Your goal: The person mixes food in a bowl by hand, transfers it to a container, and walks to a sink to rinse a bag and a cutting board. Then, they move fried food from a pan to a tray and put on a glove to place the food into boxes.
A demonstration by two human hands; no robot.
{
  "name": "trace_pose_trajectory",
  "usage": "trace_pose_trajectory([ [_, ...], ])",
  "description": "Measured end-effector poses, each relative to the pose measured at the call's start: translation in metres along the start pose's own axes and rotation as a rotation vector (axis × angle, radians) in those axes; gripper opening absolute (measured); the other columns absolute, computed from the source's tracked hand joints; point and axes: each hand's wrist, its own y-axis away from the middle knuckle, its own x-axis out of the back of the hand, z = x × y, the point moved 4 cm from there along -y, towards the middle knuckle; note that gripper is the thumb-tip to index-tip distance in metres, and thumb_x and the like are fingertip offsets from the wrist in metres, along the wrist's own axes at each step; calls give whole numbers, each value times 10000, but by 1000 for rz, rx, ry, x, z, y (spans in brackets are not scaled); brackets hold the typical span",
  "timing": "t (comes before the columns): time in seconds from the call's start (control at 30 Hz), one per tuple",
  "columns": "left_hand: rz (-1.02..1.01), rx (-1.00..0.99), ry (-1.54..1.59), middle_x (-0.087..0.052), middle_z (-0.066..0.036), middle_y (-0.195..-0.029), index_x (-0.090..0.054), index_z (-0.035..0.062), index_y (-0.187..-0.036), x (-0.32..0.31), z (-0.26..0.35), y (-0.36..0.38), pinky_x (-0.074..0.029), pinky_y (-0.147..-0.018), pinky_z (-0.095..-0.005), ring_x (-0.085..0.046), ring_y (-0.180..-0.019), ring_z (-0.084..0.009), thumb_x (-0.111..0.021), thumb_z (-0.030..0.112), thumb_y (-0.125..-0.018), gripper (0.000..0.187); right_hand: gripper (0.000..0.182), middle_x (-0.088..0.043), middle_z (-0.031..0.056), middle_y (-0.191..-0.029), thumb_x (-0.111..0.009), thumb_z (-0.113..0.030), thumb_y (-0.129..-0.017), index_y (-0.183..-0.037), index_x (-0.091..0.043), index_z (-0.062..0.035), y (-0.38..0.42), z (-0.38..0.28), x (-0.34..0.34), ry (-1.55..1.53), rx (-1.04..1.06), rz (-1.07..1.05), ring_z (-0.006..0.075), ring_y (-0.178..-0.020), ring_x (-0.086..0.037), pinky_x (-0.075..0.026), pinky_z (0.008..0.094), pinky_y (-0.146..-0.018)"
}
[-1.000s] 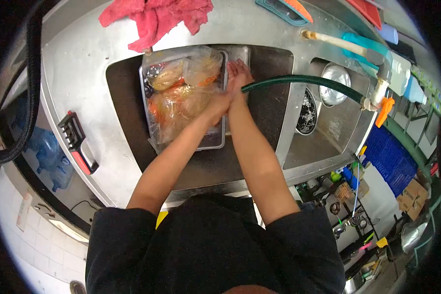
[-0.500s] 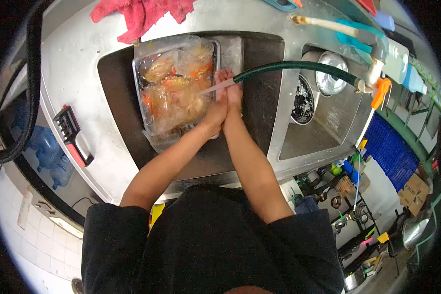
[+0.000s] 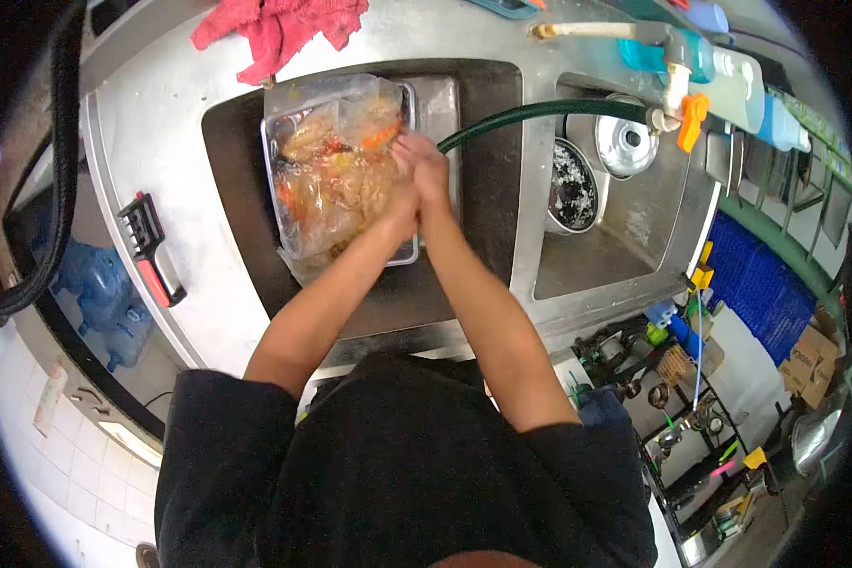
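Item, nearest: our left hand and right hand, pressed together palm against palm at the green hose mouth, gripping nothing. Item, at their nine o'clock, touching: plastic bags of food in a metal tray inside the sink; we judge them soft, wet, slippery, fairly heavy, best lifted by the tray rim. Item: steel surface, wet; red-handled tool at eight o'clock. Item, far: red cloth at twelve; tap, bottles at two.
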Motion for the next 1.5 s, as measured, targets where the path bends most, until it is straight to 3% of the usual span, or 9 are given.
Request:
trace_pose_trajectory([
  [0.1,-163,149,185,-660,-132,-963,-547,59,-1160,-33,-10,82,-550,-702,-401,-657,-829,-260,-376,449,-1015,450,241,-678,218,-899,-581,-191,-950,-1003,-625,39,-22,7,5,-603,-240,35,320,-701,-670,-576,440,-617],
  [0.23,-152,70,121,-656,-148,-945,-554,9,-1127,-24,8,52,-548,-715,-411,-664,-863,-259,-425,338,-1002,376,231,-688,171,-886,-601,-143,-925,-1049,-634,50,-14,40,8,-484,-586,104,256,-761,-666,-562,375,-694],
  [0.33,-113,-52,-6,-655,-123,-852,-637,22,-965,0,-3,-21,-522,-625,-382,-655,-767,-235,-494,210,-925,239,269,-688,116,-987,-581,-92,-919,-1145,-630,45,19,18,26,-34,-56,-57,167,-888,-633,-502,288,-790],
  [0.5,94,-499,-352,-668,-141,-784,-674,33,-855,-7,41,1,-499,-618,-437,-665,-711,-276,-565,152,-870,162,300,-701,111,-887,-514,11,-880,-1142,-658,-14,88,-125,80,355,-259,-400,183,-834,-678,-529,325,-764],
  [0.73,-33,-919,-1372,-647,-223,-883,-634,24,-866,48,70,93,-494,-742,-462,-637,-822,-380,-603,195,-839,176,475,-516,176,-1370,-528,44,-824,-1295,-540,-14,130,-383,163,1100,1046,369,339,-1273,-481,-352,408,-1092],
  [1.17,55,-721,-1000,-680,-108,-884,-666,71,-971,145,-6,218,-514,-781,-376,-666,-862,-247,-590,347,-908,293,415,-509,244,-1340,-570,-55,-879,-1283,-504,15,33,-447,174,1814,1065,-554,398,-1146,-566,-510,414,-906],
  [1.27,66,-790,-857,-683,-119,-935,-659,79,-1011,149,-20,238,-516,-787,-380,-664,-880,-260,-579,371,-921,316,326,-598,223,-1198,-493,-192,-945,-1207,-556,-9,43,-460,160,1910,691,-461,379,-1014,-610,-501,429,-831],
  [1.37,107,-939,-852,-682,-128,-917,-639,82,-1010,158,-37,233,-517,-748,-396,-661,-853,-276,-576,355,-922,293,310,-585,208,-1181,-512,-168,-946,-1227,-526,-36,-6,-439,193,1851,1380,-542,379,-927,-621,-473,481,-760],
  [1.5,156,-979,-783,-679,-122,-889,-634,65,-1008,146,-55,269,-517,-737,-383,-663,-838,-259,-578,322,-924,276,274,-630,201,-1049,-496,-156,-957,-1210,-521,-55,-9,-448,180,1567,983,-497,373,-879,-644,-489,473,-711],
])
